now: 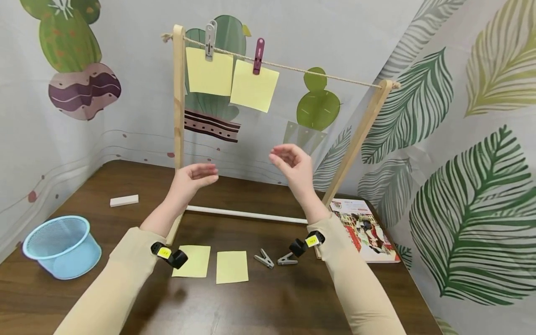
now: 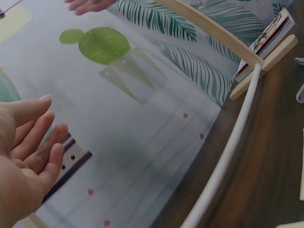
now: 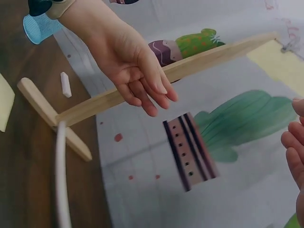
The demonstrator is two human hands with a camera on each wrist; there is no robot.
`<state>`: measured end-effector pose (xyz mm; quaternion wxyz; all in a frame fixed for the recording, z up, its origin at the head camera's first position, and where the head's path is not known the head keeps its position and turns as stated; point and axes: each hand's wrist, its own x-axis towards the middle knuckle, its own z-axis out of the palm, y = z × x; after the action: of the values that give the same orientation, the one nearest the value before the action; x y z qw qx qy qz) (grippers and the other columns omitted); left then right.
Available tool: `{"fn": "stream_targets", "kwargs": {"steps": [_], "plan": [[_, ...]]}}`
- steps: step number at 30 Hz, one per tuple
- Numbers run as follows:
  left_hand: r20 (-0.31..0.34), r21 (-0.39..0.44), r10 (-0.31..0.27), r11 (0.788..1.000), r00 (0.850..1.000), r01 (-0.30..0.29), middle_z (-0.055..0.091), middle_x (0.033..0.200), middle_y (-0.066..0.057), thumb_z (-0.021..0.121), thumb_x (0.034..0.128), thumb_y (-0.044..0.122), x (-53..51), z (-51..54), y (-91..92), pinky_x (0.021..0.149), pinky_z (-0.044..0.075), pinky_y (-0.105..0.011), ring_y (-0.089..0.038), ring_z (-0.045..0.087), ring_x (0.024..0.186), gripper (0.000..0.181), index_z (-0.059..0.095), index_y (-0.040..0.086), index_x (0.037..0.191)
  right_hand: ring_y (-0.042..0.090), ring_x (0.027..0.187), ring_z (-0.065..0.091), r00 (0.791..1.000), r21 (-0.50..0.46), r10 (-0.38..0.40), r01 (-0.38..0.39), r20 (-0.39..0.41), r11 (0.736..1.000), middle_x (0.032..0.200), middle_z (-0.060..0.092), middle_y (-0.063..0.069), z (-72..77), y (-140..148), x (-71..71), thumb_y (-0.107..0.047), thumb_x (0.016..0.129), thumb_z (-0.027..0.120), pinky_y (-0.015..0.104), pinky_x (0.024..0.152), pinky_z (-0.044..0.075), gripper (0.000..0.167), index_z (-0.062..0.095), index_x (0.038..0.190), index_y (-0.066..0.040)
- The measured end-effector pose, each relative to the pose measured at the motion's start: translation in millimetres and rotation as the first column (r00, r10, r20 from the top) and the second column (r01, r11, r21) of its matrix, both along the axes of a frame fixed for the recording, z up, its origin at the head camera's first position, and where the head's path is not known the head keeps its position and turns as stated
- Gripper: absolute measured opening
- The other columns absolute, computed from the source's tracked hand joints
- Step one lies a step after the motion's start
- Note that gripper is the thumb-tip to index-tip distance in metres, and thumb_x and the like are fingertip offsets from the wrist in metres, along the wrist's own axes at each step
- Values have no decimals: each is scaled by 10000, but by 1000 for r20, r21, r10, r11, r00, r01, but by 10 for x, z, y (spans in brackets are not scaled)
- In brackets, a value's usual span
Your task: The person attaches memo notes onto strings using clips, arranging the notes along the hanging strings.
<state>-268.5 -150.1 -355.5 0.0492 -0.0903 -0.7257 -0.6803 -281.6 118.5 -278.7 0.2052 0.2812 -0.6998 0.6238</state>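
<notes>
Paper notes (image 1: 254,88), square, yellow, pegged to twisted rope (image 1: 318,72).

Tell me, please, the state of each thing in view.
Left hand, raised, holding nothing
Right hand, raised, holding nothing
Rope, strung up
Gray upper clip, clipped on
Purple clip, clipped on
Left upper note, hanging
Right upper note, hanging
Left lower note, flat
Right lower note, flat
Left lower clip, unattached
Right lower clip, unattached
Basket, upright
Booklet, flat
Frame, upright
White block, flat
</notes>
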Motion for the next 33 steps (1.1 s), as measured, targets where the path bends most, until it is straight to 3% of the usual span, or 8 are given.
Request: {"fn": "stream_targets", "kwargs": {"steps": [5, 8, 13, 18, 22, 27, 33], "plan": [[39, -86, -50, 995, 998, 53, 694, 1178, 21, 706, 912, 239, 71, -226, -91, 969, 458, -247, 33, 633, 1001, 473, 576, 18, 1310, 23, 828, 654, 996, 16, -21, 20, 83, 1000, 901, 694, -118, -345, 104, 44, 48, 848, 699, 168, 735, 522, 221, 628, 1039, 135], [54, -131, -69, 989, 996, 75, 665, 1252, -106, 707, 910, 233, 105, -355, -131, 893, 473, -163, 49, 634, 981, 467, 586, 2, 1297, 31, 852, 652, 988, 21, -22, 19, 150, 1000, 937, 707, -14, -564, 176, 83, 40, 851, 698, 175, 775, 523, 231, 629, 1053, 127], [63, -175, -116, 977, 991, 125, 615, 1283, -244, 680, 929, 201, 159, -546, -181, 863, 490, -148, 63, 628, 966, 469, 564, -49, 1309, 27, 870, 643, 970, 57, -32, 19, 240, 998, 1037, 668, 271, -888, 296, 147, 29, 854, 700, 172, 806, 513, 254, 625, 1076, 127], [89, -184, -149, 969, 985, 163, 590, 1293, -288, 676, 930, 197, 210, -688, -224, 865, 495, -169, 19, 633, 980, 494, 540, -63, 1328, 1, 883, 627, 950, 106, -47, 15, 308, 994, 1089, 637, 329, -1113, 409, 198, 30, 860, 697, 158, 818, 499, 278, 609, 1106, 125], [116, -211, -176, 957, 978, 197, 594, 1305, -262, 688, 920, 212, 234, -765, -281, 882, 490, -187, -39, 635, 1037, 537, 520, -65, 1348, 52, 919, 632, 936, 154, -63, 10, 345, 988, 1089, 651, 301, -1199, 448, 276, 21, 866, 701, 170, 837, 493, 291, 606, 1120, 127], [151, -249, -237, 930, 960, 268, 577, 1317, -272, 707, 903, 192, 258, -828, -368, 894, 497, -216, -242, 620, 1150, 556, 509, -54, 1360, 277, 986, 649, 931, 263, -84, -13, 356, 965, 1056, 669, 254, -1164, 423, 444, -3, 863, 708, 245, 862, 512, 293, 615, 1115, 115], [163, -300, -366, 866, 916, 399, 535, 1320, -325, 750, 865, 163, 291, -872, -393, 904, 526, -286, -444, 549, 1197, 624, 472, -116, 1350, 400, 1076, 609, 906, 311, -90, -48, 413, 949, 1133, 636, 305, -1168, 394, 532, -43, 861, 725, 420, 959, 502, 353, 603, 1160, 100]]}}
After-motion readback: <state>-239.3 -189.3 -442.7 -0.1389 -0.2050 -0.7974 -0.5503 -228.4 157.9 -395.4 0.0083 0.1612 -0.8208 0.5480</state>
